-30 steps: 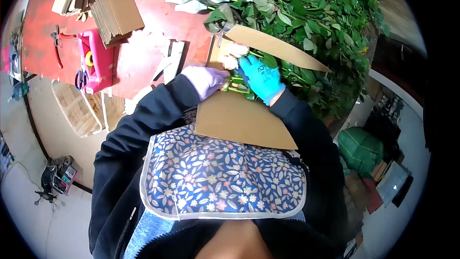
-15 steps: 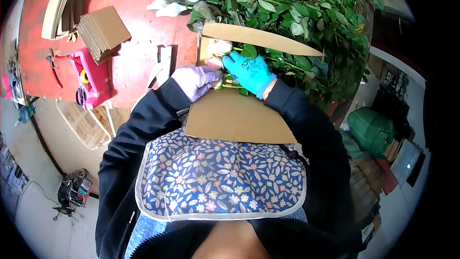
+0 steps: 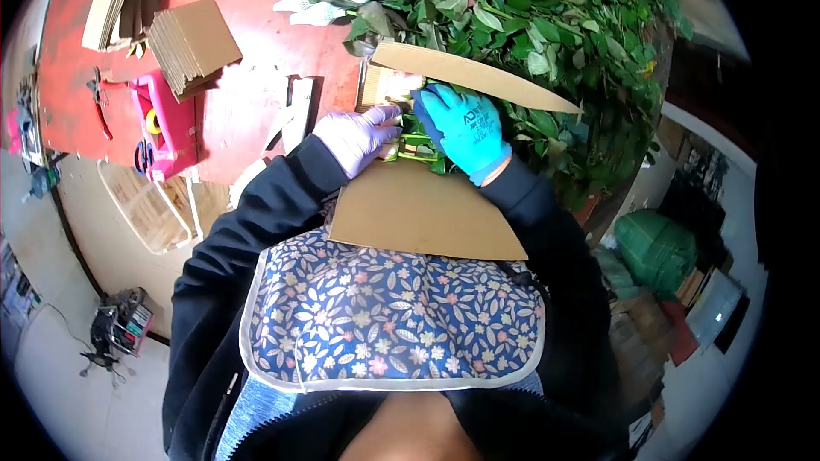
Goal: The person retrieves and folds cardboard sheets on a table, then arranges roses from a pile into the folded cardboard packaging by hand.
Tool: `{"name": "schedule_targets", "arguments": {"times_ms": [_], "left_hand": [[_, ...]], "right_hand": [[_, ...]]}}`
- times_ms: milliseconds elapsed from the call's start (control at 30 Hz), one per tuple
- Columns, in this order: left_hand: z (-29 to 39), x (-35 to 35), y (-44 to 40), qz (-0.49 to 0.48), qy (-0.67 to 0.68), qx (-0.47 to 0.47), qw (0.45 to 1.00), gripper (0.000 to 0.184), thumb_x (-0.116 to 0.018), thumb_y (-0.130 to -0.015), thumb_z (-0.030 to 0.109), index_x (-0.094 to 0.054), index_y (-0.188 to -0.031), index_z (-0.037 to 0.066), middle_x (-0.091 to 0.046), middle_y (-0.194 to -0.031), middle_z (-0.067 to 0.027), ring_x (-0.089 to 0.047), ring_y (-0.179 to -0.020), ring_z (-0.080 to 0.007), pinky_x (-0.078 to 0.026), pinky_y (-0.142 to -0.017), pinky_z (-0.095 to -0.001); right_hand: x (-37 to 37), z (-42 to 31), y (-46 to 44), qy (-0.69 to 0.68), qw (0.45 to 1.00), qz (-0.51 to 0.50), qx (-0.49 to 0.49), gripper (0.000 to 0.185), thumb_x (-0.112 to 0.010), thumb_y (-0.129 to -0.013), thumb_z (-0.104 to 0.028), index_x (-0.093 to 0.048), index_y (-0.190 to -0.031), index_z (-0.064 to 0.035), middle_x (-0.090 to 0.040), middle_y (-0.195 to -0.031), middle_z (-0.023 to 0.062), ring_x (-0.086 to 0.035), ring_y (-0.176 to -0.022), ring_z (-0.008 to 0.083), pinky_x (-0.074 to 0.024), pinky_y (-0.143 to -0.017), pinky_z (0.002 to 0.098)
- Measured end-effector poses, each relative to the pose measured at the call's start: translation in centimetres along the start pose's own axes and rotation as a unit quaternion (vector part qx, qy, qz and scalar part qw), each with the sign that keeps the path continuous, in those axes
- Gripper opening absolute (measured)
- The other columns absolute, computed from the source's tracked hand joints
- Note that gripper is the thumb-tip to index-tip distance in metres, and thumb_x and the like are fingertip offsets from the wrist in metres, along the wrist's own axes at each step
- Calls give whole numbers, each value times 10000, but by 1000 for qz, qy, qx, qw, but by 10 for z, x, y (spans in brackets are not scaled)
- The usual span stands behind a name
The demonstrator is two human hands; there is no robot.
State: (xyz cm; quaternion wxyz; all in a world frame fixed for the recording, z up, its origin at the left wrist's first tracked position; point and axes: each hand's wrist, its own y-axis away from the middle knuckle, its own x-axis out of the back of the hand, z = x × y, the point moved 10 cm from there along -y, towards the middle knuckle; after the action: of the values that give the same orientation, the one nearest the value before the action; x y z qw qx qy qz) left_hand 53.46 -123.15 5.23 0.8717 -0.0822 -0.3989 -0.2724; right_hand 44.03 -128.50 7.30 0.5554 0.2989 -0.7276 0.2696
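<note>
You have the roses (image 3: 400, 85) at the left end of the cardboard (image 3: 427, 215), between its near and far flaps, with green stems (image 3: 418, 154) running right. Your left hand (image 3: 359, 138), in a purple glove, lies at the blooms, its fingers loosely bent and a little apart; whether they grip anything, you cannot tell from here. Your right hand (image 3: 468, 132), in a blue glove, is curled over the stems, just beside the blooms; its fingertips are hidden, so its hold cannot be told either. The step in hand looks like settling blooms inside the cardboard. The next move seems to call for light fingers on the petals and level heads. Leafy stems (image 3: 564, 26) heap up on the far right.
</note>
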Motion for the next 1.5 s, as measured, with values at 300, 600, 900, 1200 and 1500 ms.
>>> {"name": "schedule_targets", "arguments": {"times_ms": [300,600,900,1200,1500], "left_hand": [[-11,-9,4,-9,-5,20,1000,281,-637,-837,221,-677,-1105,145,-608,-1260,-53,-666,-699,-268,-552,-652,-382],[-19,-21,8,15,37,19,999,290,-641,-845,224,-664,-1123,142,-600,-1283,-58,-670,-733,-286,-554,-690,-394],[-11,1,0,34,-67,7,997,463,-651,-828,221,-565,-1265,97,-478,-1398,-86,-662,-667,-261,-549,-602,-382],[-9,0,-3,40,-34,11,999,436,-637,-836,204,-558,-1240,60,-495,-1370,-80,-666,-688,-274,-559,-626,-378],[-10,-1,-1,41,-23,19,999,440,-645,-826,185,-554,-1239,67,-501,-1357,-91,-671,-734,-280,-562,-638,-377]], "right_hand": [[-29,0,3,1,996,-80,-27,301,-596,-911,-225,-592,-1171,-73,-653,-982,116,-628,-656,314,-505,-551,431],[-24,4,-3,-149,984,-91,-29,301,-550,-927,-183,-611,-1219,-219,-630,-1090,97,-646,-731,340,-518,-589,448],[-24,3,-4,-134,982,-124,-47,315,-579,-894,-128,-609,-1208,-132,-649,-1003,139,-643,-773,349,-513,-630,446],[14,-6,-10,-148,988,-25,39,309,-606,-881,-157,-636,-1189,-158,-651,-1069,82,-652,-837,301,-530,-683,413],[-23,3,-10,-44,986,-159,-26,249,-604,-878,-161,-636,-1110,-77,-565,-1247,131,-618,-951,350,-519,-749,451]]}}
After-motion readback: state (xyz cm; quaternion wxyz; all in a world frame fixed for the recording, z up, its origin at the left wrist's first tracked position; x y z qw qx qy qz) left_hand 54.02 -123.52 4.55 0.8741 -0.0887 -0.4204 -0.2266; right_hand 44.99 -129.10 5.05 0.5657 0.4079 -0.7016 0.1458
